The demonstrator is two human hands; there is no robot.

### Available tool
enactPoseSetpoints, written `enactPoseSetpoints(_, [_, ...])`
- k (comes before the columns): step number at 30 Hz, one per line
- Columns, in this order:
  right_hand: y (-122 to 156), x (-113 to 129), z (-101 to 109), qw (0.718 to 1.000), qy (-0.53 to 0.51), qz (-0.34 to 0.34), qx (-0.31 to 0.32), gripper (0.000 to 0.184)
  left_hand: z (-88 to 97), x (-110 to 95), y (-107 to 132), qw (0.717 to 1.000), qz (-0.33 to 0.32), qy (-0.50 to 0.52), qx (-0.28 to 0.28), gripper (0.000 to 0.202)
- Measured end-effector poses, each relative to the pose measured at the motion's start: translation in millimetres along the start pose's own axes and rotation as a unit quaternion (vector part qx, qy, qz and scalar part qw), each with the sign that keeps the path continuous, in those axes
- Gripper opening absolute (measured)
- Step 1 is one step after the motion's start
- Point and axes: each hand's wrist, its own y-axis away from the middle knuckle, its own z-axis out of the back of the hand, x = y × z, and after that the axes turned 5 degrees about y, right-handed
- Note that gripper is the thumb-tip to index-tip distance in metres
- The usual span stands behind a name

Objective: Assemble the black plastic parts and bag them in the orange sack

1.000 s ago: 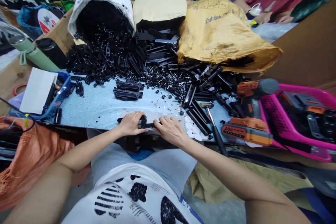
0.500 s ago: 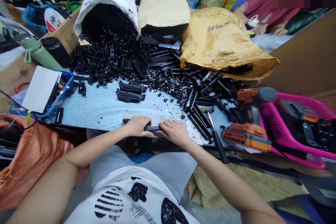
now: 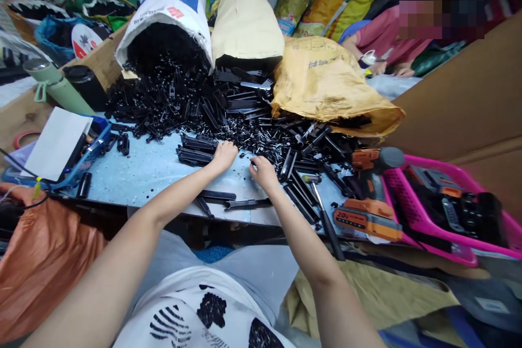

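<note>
My left hand [image 3: 225, 155] is at the near edge of a heap of small pins and black caps [image 3: 261, 138], its fingers curled together and the tips hidden. Just right of it, my right hand [image 3: 263, 173] is closed in a pinch over the blue tabletop, with a small dark bit at its fingertips that is too small to name. Below the hands, near the table edge, lie a flat black plastic bar [image 3: 218, 195], a forked black bar [image 3: 248, 204] and a shorter black piece [image 3: 204, 207]. A stack of assembled black parts [image 3: 196, 152] sits beside my left wrist.
A white sack [image 3: 171, 5], a cream sack [image 3: 248, 22] and a yellow sack [image 3: 326, 79] spill black parts at the back. To the right are a hammer [image 3: 327, 220], an orange cordless drill [image 3: 369, 196] and a pink basket [image 3: 457, 174]. A blue basket [image 3: 100, 138] stands left. Another person sits far right.
Both hands have let go of the black bars at the table edge and moved forward to the small pins and caps. The bars now lie on the table. The view has shifted slightly.
</note>
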Motion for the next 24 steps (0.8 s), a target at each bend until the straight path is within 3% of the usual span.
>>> enactPoseSetpoints(2, [21, 4, 4, 0.994, -0.113, 0.014, -0.002, 0.027, 7.9, 8, 27, 1.000, -0.003, 0.014, -0.008, 0.030])
enactPoseSetpoints(4, [45, 12, 11, 0.971, -0.235, 0.038, 0.039, 0.026, 17.8, 21, 61, 0.998, -0.006, 0.052, -0.037, 0.029])
enactPoseSetpoints(6, [64, 22, 18, 0.953, -0.285, 0.053, 0.091, 0.026, 27.5, 34, 97, 0.992, -0.003, 0.100, -0.074, 0.029])
enactPoseSetpoints(8, [73, 32, 24, 0.957, -0.261, 0.054, 0.111, 0.025, 35.3, 45, 129, 0.990, -0.001, 0.126, -0.070, 0.028])
enactPoseSetpoints(11, [74, 45, 32, 0.979, -0.142, 0.092, 0.115, 0.023, 41.8, 51, 165, 0.992, -0.001, 0.127, -0.017, 0.028])
enactPoseSetpoints(15, [73, 59, 37, 0.970, -0.010, 0.184, 0.156, 0.024, 48.7, 43, 181, 0.997, 0.008, 0.058, 0.046, 0.033])
enactPoseSetpoints(20, [78, 60, 31, 0.977, -0.004, 0.164, 0.137, 0.027, 60.7, 29, 176, 0.996, -0.022, -0.001, 0.092, 0.033])
enactPoseSetpoints(22, [81, 57, 26, 0.982, -0.025, 0.150, 0.109, 0.029, 56.8, 27, 174, 0.996, -0.033, 0.001, 0.084, 0.029])
enactPoseSetpoints(24, [84, 53, 22, 0.984, -0.050, 0.150, 0.078, 0.029, 44.3, 31, 175, 0.998, -0.026, 0.031, 0.041, 0.023])
